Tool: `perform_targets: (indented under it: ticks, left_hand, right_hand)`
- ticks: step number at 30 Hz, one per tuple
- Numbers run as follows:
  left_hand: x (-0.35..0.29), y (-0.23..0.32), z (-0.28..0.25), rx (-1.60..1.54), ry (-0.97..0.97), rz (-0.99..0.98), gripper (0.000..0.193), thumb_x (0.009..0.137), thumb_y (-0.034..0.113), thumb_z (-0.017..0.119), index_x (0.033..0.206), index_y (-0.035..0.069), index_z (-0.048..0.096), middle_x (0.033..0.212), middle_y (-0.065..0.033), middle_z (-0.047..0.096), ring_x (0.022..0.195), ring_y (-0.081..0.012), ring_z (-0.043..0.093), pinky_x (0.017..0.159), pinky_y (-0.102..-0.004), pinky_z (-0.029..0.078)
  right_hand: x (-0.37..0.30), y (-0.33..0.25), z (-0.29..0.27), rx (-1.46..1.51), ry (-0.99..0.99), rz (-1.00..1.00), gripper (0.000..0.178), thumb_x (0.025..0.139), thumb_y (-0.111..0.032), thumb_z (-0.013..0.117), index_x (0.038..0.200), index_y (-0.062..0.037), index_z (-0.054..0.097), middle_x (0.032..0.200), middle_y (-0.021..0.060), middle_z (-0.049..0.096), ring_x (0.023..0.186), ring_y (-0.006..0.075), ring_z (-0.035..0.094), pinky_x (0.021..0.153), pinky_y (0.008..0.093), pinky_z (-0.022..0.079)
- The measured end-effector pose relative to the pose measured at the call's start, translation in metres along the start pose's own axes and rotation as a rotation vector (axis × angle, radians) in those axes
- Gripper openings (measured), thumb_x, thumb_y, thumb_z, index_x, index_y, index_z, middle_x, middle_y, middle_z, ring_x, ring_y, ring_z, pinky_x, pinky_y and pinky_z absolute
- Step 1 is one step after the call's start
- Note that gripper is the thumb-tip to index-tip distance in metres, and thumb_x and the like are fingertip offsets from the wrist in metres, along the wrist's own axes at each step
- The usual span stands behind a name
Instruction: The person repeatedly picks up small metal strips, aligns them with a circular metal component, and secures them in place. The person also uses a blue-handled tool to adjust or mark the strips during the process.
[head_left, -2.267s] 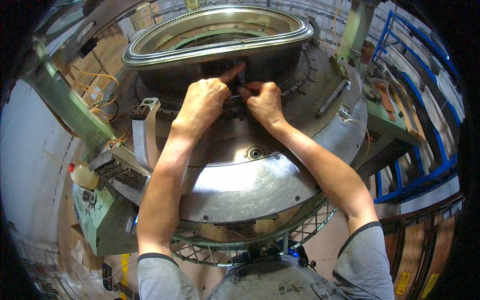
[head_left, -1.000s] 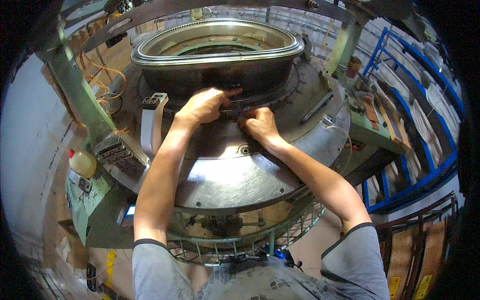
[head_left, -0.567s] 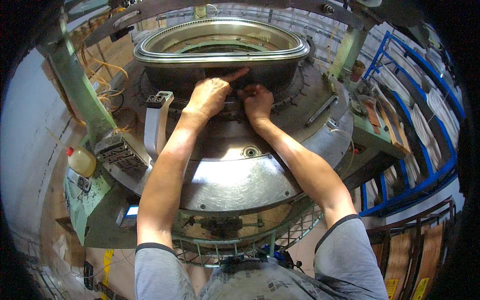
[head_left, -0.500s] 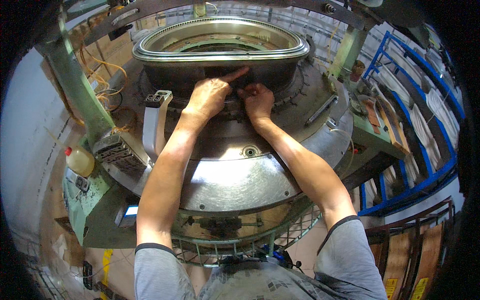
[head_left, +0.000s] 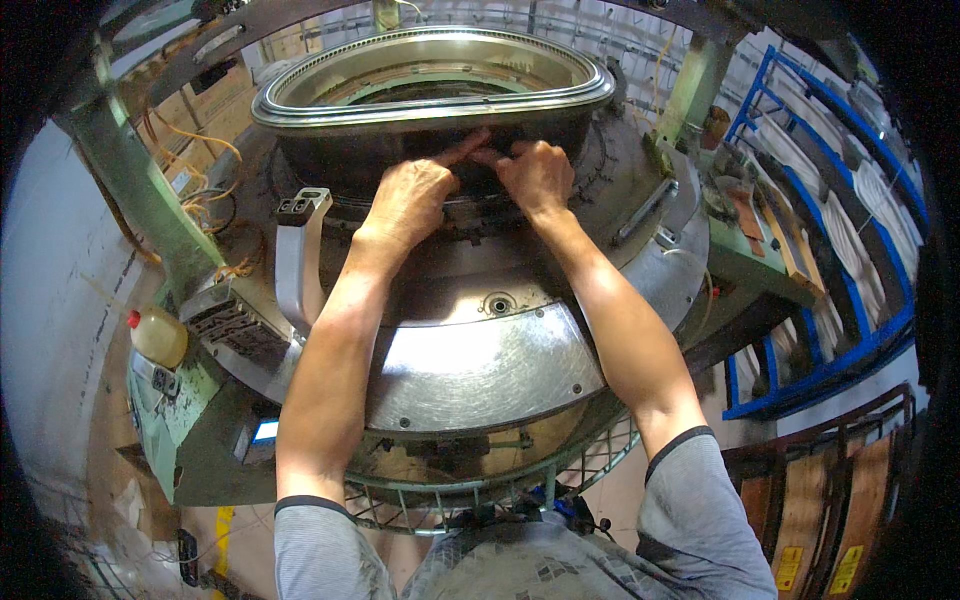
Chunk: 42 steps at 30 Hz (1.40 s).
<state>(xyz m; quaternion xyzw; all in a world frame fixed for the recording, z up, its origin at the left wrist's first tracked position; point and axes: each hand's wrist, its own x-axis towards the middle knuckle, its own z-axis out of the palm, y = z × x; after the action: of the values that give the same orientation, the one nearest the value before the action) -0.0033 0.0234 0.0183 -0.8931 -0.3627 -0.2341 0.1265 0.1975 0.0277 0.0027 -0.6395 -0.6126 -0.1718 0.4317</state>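
Note:
My left hand (head_left: 410, 198) reaches to the dark side wall of a metal cylinder (head_left: 430, 112) on a large round machine. Its index finger points up and right along that wall, while the other fingers curl under. From the right, my right hand (head_left: 538, 178) comes in with a finger stretched leftward, close to the left index fingertip; its remaining fingers are bent. I see nothing held in either hand, though shadow hides the space beneath the fingers. Around the cylinder lies a dark flat ring, with a polished steel plate (head_left: 480, 385) nearer to me.
A grey upright bracket (head_left: 298, 255) stands left of my left forearm. Green posts (head_left: 160, 190) frame the machine. At far left is a yellowish bottle with a red cap (head_left: 158, 338). Blue racks (head_left: 850, 385) holding pale rolls stand right; loose orange cables (head_left: 200, 205) hang at left.
My right hand has moved right and slightly up, and one finger now stretches left toward my left fingertip. The left hand stays at the wall. The whole view has shifted slightly.

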Motion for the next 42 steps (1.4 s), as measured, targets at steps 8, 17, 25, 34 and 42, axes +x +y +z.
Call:
perform_targets:
  ticks: [8,17,25,34,42]
  left_hand:
    - [0.0,0.008,-0.01,-0.06,0.081,-0.005,0.022,0.069,-0.009,0.064,0.085,0.002,0.072,0.094,-0.0203,0.071,0.09,-0.0373,0.07,0.081,-0.0456,0.058]
    - [0.001,0.018,-0.011,-0.269,0.55,-0.047,0.015,0.075,-0.003,0.07,0.09,-0.001,0.072,0.108,-0.0209,0.071,0.099,-0.0381,0.07,0.087,-0.0407,0.056]
    - [0.001,0.012,-0.009,-0.278,0.552,-0.071,0.014,0.075,-0.003,0.069,0.088,0.001,0.069,0.099,-0.0166,0.071,0.089,-0.0365,0.07,0.078,-0.041,0.055]
    - [-0.001,0.008,-0.012,-0.331,0.563,-0.042,0.023,0.074,-0.006,0.069,0.096,-0.003,0.07,0.095,-0.0183,0.072,0.085,-0.0331,0.071,0.078,-0.0349,0.056]
    - [0.001,0.004,0.004,-1.518,0.342,-0.386,0.015,0.078,-0.003,0.082,0.091,0.001,0.075,0.083,-0.0046,0.074,0.073,-0.0106,0.069,0.07,-0.0255,0.057]
  right_hand:
    - [0.0,0.005,0.011,1.259,-0.625,0.531,0.023,0.092,-0.022,0.069,0.092,0.0003,0.071,0.083,0.0089,0.07,0.062,0.0184,0.062,0.056,0.0303,0.052]
    - [0.01,0.003,-0.006,1.417,-0.661,0.456,0.021,0.094,-0.006,0.062,0.113,0.001,0.069,0.103,0.0105,0.072,0.08,0.016,0.063,0.066,0.0288,0.052]
    - [0.016,0.01,-0.003,1.407,-0.548,0.332,0.019,0.096,-0.011,0.064,0.109,0.001,0.071,0.097,0.01,0.075,0.075,0.0167,0.067,0.061,0.0278,0.052]
    - [-0.005,0.026,0.011,-0.054,-0.394,0.061,0.047,0.083,-0.055,0.074,0.087,-0.0076,0.078,0.086,0.0191,0.073,0.085,0.0398,0.071,0.075,0.0476,0.056]
    - [-0.011,0.023,-0.015,0.82,-0.577,0.038,0.037,0.085,-0.039,0.079,0.102,-0.0059,0.078,0.078,0.0064,0.072,0.071,0.0155,0.067,0.064,0.0327,0.054]
